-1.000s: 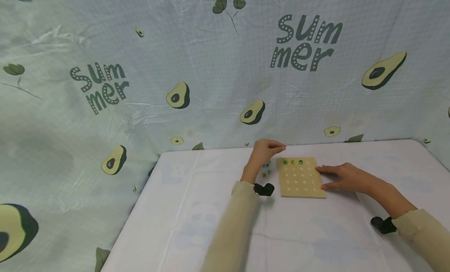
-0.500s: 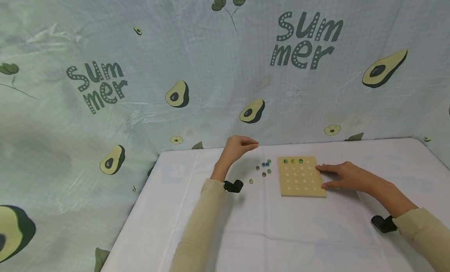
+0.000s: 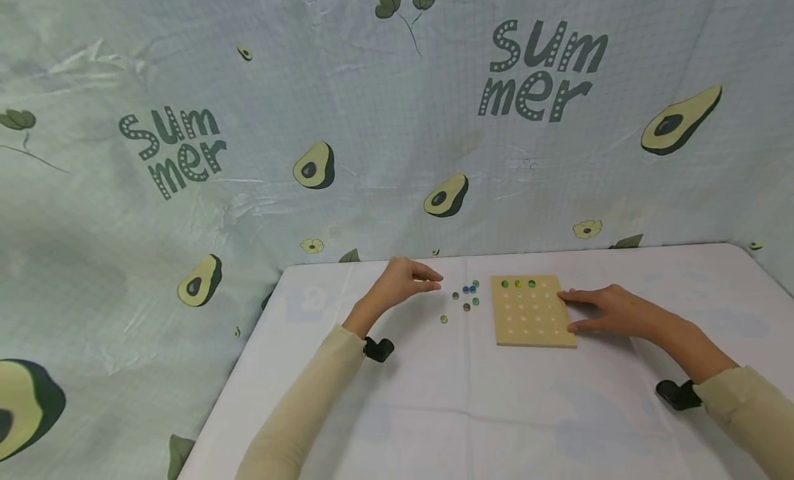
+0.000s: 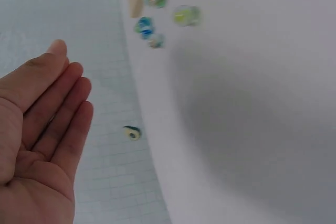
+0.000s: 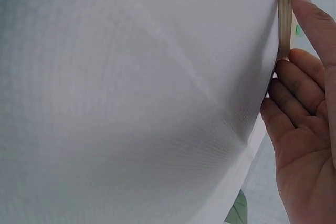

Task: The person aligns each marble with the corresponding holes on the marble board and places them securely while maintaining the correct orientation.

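A square wooden board (image 3: 535,339) with rows of small hollows lies on the table. Along its far row sit three marbles (image 3: 531,284), green and yellow. My right hand (image 3: 611,311) touches the board's right side with thumb and fingers; in the right wrist view its fingers (image 5: 302,90) lie nearly straight against the edge. Left of the board, several loose marbles (image 3: 473,290) rest on the cloth, with a yellow-green marble (image 3: 443,319) nearest me. My left hand (image 3: 400,285) hovers left of them, fingers extended and slightly bent, and nothing shows in it in the left wrist view.
A white cloth covers the table (image 3: 471,438). Behind it hangs a pale curtain (image 3: 372,107) printed with avocados and lettering. Each wrist wears a black camera mount (image 3: 378,350).
My left hand has moved left from beside the board, past the loose marbles, and then lower; its fingertips have parted. The loose marbles it partly covered now show. My right hand stays at the board.
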Demonstrator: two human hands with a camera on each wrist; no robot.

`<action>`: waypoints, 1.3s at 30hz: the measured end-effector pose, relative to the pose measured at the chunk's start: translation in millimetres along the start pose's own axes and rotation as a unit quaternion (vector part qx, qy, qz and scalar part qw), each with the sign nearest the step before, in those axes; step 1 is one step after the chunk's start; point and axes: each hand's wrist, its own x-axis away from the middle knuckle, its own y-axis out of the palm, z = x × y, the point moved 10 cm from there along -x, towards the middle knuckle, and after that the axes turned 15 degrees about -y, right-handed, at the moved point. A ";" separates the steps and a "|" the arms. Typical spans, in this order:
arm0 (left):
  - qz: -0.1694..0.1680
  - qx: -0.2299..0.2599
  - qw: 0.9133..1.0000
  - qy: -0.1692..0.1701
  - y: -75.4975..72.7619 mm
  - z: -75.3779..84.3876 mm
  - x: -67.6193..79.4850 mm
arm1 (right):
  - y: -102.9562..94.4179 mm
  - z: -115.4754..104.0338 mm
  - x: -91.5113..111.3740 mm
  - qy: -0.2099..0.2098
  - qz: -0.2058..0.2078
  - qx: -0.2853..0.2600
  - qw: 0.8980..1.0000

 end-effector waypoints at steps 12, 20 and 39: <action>-0.032 -0.020 0.998 0.057 35.8 -26.0 23.0 | 3.0 0.1 0.3 0.001 -0.005 -0.002 1.000; -0.039 -0.015 0.997 0.068 47.7 -32.6 23.5 | 0.3 0.1 -0.2 0.000 -0.001 -0.001 1.000; -0.011 -0.076 0.994 0.072 57.5 -18.6 10.8 | -1.3 0.0 0.1 0.004 0.002 -0.003 1.000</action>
